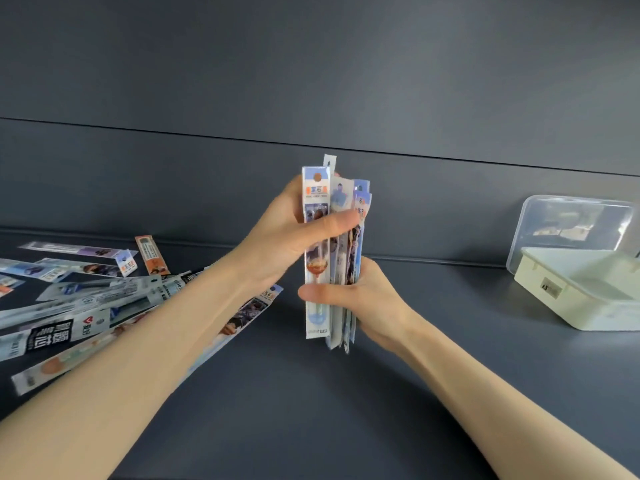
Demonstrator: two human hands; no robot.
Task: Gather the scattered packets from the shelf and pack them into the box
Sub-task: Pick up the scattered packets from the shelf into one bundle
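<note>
Many loose packets (pixel 86 299): scattered on the shelf (pixel 277 393), under and left of the left forearm.
Left hand (pixel 287 233): clasps the upright bundle (pixel 332 251) near its top.
Right hand (pixel 360 299): grips the bundle's lower part.
Box (pixel 581 292): open, well right of both hands.

I seem to be at a shop or stockroom shelf (pixel 346 410): dark grey panelled backing (pixel 311 81), retail-style printed packets (pixel 86 306) strewn about, a plastic storage box (pixel 588 292) alongside

A dark grey-blue back wall (pixel 311 81), crossed by a thin horizontal seam, rises behind the matching matte shelf (pixel 346 410).
</note>
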